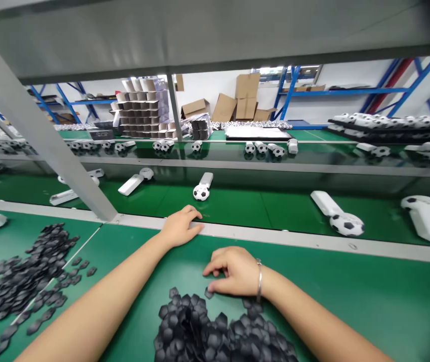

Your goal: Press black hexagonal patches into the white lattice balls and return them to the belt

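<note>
My left hand (180, 227) rests at the metal rail (260, 233) along the conveyor's near edge, thumb and fingers apart, nothing visible in it. Just beyond it on the green belt lies a white handheld device with a soccer-ball end (201, 192). Over the green table, my right hand (235, 271) has loosely bent fingers, with a gap between thumb and forefinger. Its thumb tip is at a small black pentagon piece (209, 292); whether they touch, I cannot tell. A heap of black pentagon pieces (215, 337) lies below this hand.
Another pile of black pieces (22, 281) spreads at the left. More ball-ended devices (346, 223) lie along the belt. A slanted grey post (60, 136) stands at the left, under an overhead shelf (215, 35). Stacked boxes (139, 110) stand at the back.
</note>
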Tool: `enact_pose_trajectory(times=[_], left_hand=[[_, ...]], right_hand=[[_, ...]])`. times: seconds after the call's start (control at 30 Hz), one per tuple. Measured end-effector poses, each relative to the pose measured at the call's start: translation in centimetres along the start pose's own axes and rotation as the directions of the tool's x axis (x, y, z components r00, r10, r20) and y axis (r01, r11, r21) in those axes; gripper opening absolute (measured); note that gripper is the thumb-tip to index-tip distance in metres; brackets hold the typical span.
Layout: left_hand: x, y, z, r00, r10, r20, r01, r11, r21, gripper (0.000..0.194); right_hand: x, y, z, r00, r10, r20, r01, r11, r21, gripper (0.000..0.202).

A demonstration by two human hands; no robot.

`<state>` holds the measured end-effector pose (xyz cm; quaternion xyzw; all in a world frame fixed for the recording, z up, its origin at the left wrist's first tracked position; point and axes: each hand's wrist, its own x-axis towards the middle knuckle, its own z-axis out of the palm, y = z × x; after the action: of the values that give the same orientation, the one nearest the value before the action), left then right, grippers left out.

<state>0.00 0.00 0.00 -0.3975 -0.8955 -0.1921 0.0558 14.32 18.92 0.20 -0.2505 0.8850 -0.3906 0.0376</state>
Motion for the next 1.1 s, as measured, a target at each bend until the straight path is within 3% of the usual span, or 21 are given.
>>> enact_pose_trajectory(times=[0.1, 0.17, 0.23, 0.37, 0.43, 0.47, 0.53, 0.6, 0.67, 0.77, 0.87, 0.93, 1.03, 1.1], left_hand=[[0.9, -2.4, -0.1, 0.99, -0.104, -0.099, 0.1, 0.994, -0.041, 0.029], [1.8, -5.0, -0.6, 0.944, -0.245, -0.221, 0.244, 0.969, -0.032, 0.032], [2.5, -8.1, -1.4, 0.858, -0.378, -0.347, 0.395, 0.918, -0.023, 0.042], [3.1, -13.7, -3.4, 0.608, -0.599, -0.521, 0.673, 0.737, -0.063, 0.053], [3.0, -15.6, -4.1, 0.5, -0.662, -0.558, 0.755, 0.649, -0.095, 0.058], [3.0, -16.4, -4.4, 0.469, -0.689, -0.553, 0.78, 0.617, -0.107, 0.061], [3.0, -17.5, -4.7, 0.448, -0.737, -0.506, 0.809, 0.575, -0.12, 0.066], [3.3, -18.2, -4.9, 0.454, -0.768, -0.453, 0.821, 0.558, -0.123, 0.066], [3.5, -18.4, -5.1, 0.486, -0.771, -0.411, 0.809, 0.575, -0.122, 0.06], [3.6, -17.1, -5.2, 0.621, -0.716, -0.32, 0.716, 0.684, -0.139, 0.05], [2.3, -13.6, -4.4, 0.796, -0.562, -0.225, 0.534, 0.827, -0.177, 0.05], [0.6, -10.5, -3.8, 0.883, -0.437, -0.173, 0.404, 0.893, -0.196, 0.054], [-2.4, -6.3, -4.1, 0.966, -0.256, -0.024, 0.244, 0.943, -0.227, 0.052], [-4.1, -4.2, -5.4, 0.97, -0.123, 0.211, 0.182, 0.941, -0.285, 0.051]], right_hand=[[-0.2, -0.2, -0.1, 0.997, -0.023, 0.069, 0.024, 1.0, -0.008, 0.037], [-0.3, -0.2, -0.2, 0.995, -0.024, 0.096, 0.026, 0.999, -0.021, 0.038], [-0.4, -0.2, -0.2, 0.993, -0.028, 0.118, 0.033, 0.999, -0.039, 0.039], [-0.4, 0.0, -0.2, 0.987, -0.041, 0.156, 0.048, 0.998, -0.043, 0.033], [-0.4, 0.0, -0.1, 0.986, -0.047, 0.158, 0.053, 0.998, -0.034, 0.029], [-0.4, 0.0, -0.1, 0.987, -0.047, 0.155, 0.053, 0.998, -0.032, 0.027], [-0.3, 0.0, 0.0, 0.989, -0.04, 0.146, 0.045, 0.999, -0.027, 0.025], [-0.2, 0.1, 0.0, 0.991, -0.032, 0.13, 0.033, 0.999, -0.007, 0.022], [-0.1, 0.3, 0.0, 0.995, -0.008, 0.103, 0.004, 0.999, 0.037, 0.019], [0.2, 0.9, 0.1, 0.984, 0.155, 0.082, -0.169, 0.963, 0.209, 0.017], [0.4, 1.4, 0.3, 0.946, 0.299, 0.125, -0.322, 0.822, 0.47, 0.022], [0.5, 1.5, 0.4, 0.946, 0.303, 0.113, -0.307, 0.735, 0.604, 0.024], [0.5, 1.5, 0.3, 0.956, 0.282, 0.074, -0.252, 0.672, 0.697, 0.025], [0.5, 1.2, 0.0, 0.96, 0.276, 0.045, -0.222, 0.655, 0.723, 0.025]])
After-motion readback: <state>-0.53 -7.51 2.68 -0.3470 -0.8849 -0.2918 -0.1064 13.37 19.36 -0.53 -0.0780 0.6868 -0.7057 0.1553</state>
